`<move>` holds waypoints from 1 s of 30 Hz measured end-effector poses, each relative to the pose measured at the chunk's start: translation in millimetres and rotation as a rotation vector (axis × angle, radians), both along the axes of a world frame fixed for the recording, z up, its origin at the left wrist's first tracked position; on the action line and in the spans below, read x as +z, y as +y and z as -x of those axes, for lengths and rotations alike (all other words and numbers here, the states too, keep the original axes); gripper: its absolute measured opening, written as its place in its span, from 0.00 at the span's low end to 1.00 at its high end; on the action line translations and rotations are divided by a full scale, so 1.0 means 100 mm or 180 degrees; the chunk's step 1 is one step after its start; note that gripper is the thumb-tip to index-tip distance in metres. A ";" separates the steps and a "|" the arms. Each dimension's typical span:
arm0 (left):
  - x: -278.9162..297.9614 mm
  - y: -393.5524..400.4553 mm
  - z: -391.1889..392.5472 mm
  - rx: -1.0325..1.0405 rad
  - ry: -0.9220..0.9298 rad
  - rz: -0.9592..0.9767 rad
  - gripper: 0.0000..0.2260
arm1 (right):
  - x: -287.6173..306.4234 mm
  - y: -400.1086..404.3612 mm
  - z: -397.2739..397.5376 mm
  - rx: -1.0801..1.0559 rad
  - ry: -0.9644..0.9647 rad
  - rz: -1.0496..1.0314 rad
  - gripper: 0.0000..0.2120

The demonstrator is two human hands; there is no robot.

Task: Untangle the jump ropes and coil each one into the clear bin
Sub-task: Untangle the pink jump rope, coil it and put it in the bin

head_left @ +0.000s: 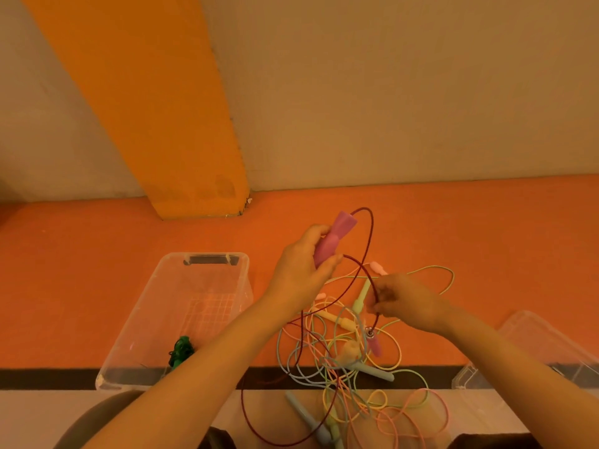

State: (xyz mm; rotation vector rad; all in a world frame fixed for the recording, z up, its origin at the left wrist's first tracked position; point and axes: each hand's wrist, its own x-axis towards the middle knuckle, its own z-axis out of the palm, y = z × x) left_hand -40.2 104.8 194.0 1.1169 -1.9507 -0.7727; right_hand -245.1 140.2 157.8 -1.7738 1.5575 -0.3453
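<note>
A flat orange floor surface [421, 222] is seen below a beige wall [389, 92] crossed by a broad orange-yellow painted band [146, 108]. A clear rectangular plastic bin [146, 319] is set on the floor at the left, and a coiled green jump rope [181, 350] is seen lying inside it, near its front corner. Part of a second clear plastic container [534, 351] is visible at the right edge.

Between the two containers a tangled heap of pastel jump ropes [350, 358], in yellow, blue, green and pink, is spread over the floor, with several slim handles mixed in.

A dark red thin cord [366, 247] is lifted out of the heap. One of its pink-purple tapered plastic handles [334, 241] is gripped by the left hand [301, 270], the fingers and thumb being curled round it, and it is held raised above the tangle. The cord is pinched lower down by the right hand [405, 299], just above the second pink-purple handle [374, 343], which is seen hanging over the heap. A long loop of the red cord is left trailing toward the lower edge.
</note>
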 end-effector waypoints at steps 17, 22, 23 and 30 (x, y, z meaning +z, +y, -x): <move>-0.03 -0.01 -0.01 -0.0272 -0.0508 -0.0103 0.20 | 0.23 0.01 -0.06 -0.0584 -0.0571 0.0873 0.03; -0.02 0.00 -0.01 -0.0127 -0.0252 -0.0033 0.19 | 0.21 0.02 -0.12 -0.0308 -0.0542 0.0644 0.04; -0.02 -0.01 -0.01 -0.0092 -0.0199 -0.0034 0.19 | 0.18 0.02 -0.11 -0.0273 -0.0533 0.0564 0.05; 0.09 -0.06 -0.05 0.0173 0.0460 -0.0167 0.14 | -0.05 0.05 -0.03 0.0088 -0.0292 -0.0087 0.11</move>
